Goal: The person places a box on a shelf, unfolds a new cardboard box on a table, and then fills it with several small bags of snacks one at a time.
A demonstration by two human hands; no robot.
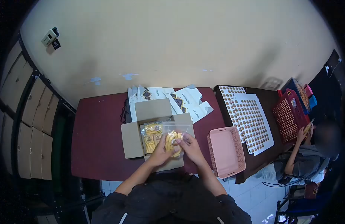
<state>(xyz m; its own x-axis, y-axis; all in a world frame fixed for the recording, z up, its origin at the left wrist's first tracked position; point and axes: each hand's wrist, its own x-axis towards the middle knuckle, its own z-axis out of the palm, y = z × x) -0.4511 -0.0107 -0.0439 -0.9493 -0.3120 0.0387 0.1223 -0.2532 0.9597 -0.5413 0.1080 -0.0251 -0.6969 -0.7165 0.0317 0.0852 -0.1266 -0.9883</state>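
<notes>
Between my two hands is a clear plastic snack bag (172, 139) filled with yellow sticks, with a small round label on its front. My left hand (160, 154) grips its left side and my right hand (192, 149) pinches its right side, thumbs on the front. The bag is above the right part of an open cardboard box (132, 142), its flaps folded outward. Several similar packed snack bags (153, 128) lie inside the box; my hands and the held bag hide part of its interior.
A pink basket (210, 158) stands to the right on the dark red table (97, 142). Flat printed white cartons (191, 98) lie behind the box. Sticker sheets (256, 125) cover the side table, near a red basket (282, 115). A co-worker (303, 160) sits right, holding a yellow packet.
</notes>
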